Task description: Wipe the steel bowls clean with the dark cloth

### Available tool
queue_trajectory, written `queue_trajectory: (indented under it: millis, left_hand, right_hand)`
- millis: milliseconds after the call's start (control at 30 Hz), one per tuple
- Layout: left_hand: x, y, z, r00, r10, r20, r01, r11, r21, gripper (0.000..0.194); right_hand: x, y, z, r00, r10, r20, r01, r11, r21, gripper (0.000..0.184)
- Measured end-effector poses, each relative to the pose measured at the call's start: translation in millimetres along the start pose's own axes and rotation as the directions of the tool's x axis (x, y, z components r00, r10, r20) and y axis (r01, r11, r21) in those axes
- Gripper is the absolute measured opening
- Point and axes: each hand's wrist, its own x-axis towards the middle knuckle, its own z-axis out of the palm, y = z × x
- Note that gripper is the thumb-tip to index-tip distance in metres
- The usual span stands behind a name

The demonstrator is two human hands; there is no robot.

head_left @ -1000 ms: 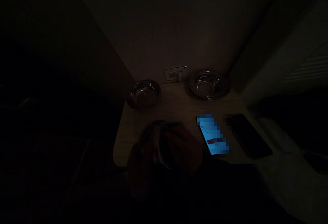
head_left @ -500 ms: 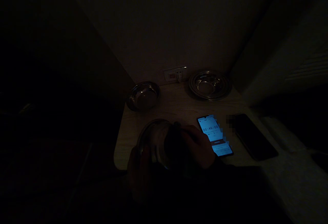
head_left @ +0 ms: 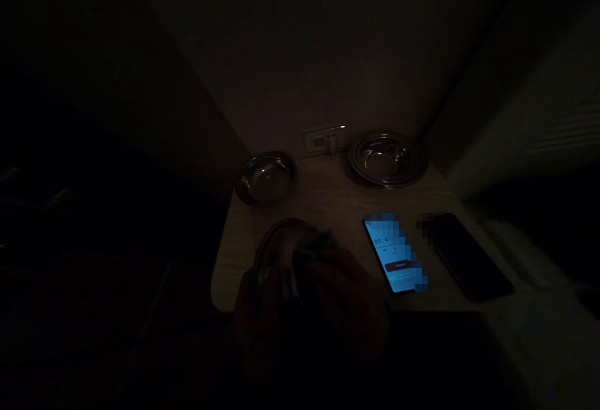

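The scene is very dark. A shiny metal bowl [head_left: 277, 242] is tilted at the near edge of the table, and my left hand [head_left: 259, 313] grips its left rim with the thumb on the inner side. My right hand [head_left: 349, 294] is closed on a dark, crumpled cloth [head_left: 319, 244], pressed against the right side of the bowl. The cloth and fingers hide that side of the bowl, and its lower part is lost in shadow.
Behind stands a second metal bowl [head_left: 265, 179] at the left, with stacked metal dishes [head_left: 388, 161] at the back right. A lit phone [head_left: 391, 257] and a dark phone-like slab [head_left: 471, 257] lie to the right. A wall socket [head_left: 324, 140] sits above the wooden table [head_left: 323, 185].
My right hand has moved down and turned with the cloth, clearing the lit phone's lower edge. My left hand keeps its grip on the bowl. The whole view has shifted slightly.
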Motion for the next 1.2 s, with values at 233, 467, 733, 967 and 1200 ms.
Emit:
queue_trajectory:
  millis: [233, 467, 733, 967, 1200]
  left_hand:
    - [7, 15, 0.7, 0.957, -0.291, 0.005, 0.284, 0.929, -0.238, 0.028]
    - [2, 10, -1.2, 0.958, -0.288, -0.008, 0.28, 0.936, -0.215, 0.033]
    - [7, 23, -0.4, 0.933, -0.358, 0.027, 0.354, 0.905, -0.237, 0.024]
    - [8, 24, -1.7, 0.912, -0.41, 0.018, 0.405, 0.89, -0.21, 0.023]
    - [2, 19, -3.2, 0.936, -0.353, -0.003, 0.342, 0.908, -0.243, 0.023]
  right_hand:
    - [13, -6, 1, 0.967, -0.256, -0.007, 0.253, 0.958, -0.138, 0.023]
    - [20, 1, 0, 0.952, -0.304, 0.025, 0.305, 0.949, -0.086, 0.024]
    - [25, 2, -2, 0.943, -0.328, 0.049, 0.33, 0.943, -0.048, 0.023]
    - [23, 0, 4, 0.972, -0.205, 0.117, 0.207, 0.978, -0.011, 0.022]
    - [29, 4, -1, 0.948, -0.301, 0.107, 0.311, 0.945, -0.095, 0.021]
